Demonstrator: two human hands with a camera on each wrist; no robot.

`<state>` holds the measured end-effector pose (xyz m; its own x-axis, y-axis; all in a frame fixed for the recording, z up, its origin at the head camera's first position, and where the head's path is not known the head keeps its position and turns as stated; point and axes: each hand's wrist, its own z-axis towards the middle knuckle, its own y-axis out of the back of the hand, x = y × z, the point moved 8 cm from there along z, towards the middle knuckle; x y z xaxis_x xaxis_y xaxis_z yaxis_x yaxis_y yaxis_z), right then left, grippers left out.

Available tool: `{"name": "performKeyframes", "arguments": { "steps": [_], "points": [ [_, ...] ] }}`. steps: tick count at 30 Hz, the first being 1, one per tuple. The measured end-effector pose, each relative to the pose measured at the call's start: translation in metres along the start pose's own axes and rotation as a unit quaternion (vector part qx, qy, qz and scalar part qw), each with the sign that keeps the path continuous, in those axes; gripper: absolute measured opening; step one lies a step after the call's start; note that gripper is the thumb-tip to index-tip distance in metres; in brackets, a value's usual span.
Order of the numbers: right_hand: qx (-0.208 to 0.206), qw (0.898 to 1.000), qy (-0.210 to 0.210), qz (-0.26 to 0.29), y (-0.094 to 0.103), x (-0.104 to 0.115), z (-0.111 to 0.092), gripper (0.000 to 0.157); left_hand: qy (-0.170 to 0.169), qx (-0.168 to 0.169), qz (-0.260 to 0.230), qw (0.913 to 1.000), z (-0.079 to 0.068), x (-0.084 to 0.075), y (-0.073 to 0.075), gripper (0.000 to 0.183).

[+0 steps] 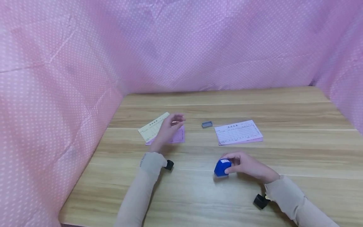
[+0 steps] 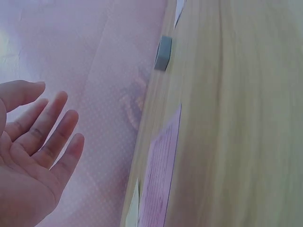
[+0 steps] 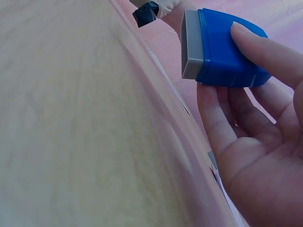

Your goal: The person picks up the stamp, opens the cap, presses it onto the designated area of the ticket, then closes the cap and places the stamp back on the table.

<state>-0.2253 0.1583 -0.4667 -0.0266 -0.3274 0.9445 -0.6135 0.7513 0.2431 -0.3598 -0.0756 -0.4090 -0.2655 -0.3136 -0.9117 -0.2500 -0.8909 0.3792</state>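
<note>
In the head view my right hand (image 1: pixel 248 165) holds a blue self-inking stamp (image 1: pixel 222 168) low over the near middle of the table. The right wrist view shows thumb and fingers on opposite sides of its blue body (image 3: pixel 227 52), the grey lower end (image 3: pixel 190 45) facing the tabletop. My left hand (image 1: pixel 168 127) is raised over a yellow form slip (image 1: pixel 150 130) and a purple slip (image 1: pixel 179 135), partly covering both. Its fingers are relaxed and hold nothing, as the left wrist view shows. Between the paper stacks lies a small grey rectangular stamp cap (image 1: pixel 207 125).
At the right lies a white form slip (image 1: pixel 238 132) with a purple one (image 1: pixel 258 140) showing under its lower edge. The wood-grain table (image 1: pixel 187 198) is enclosed by pink dotted cloth (image 1: pixel 215 47) at the back and sides. A black camera sits on each wrist.
</note>
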Motion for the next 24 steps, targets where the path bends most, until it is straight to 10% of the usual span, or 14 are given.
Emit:
{"name": "performKeyframes", "arguments": {
  "steps": [24],
  "points": [
    [-0.007, 1.000, -0.021, -0.005, 0.000, -0.001, 0.000, 0.043, 0.080, -0.119, 0.000, 0.9896, -0.025, 0.053, 0.092, 0.035]
  ]
}}
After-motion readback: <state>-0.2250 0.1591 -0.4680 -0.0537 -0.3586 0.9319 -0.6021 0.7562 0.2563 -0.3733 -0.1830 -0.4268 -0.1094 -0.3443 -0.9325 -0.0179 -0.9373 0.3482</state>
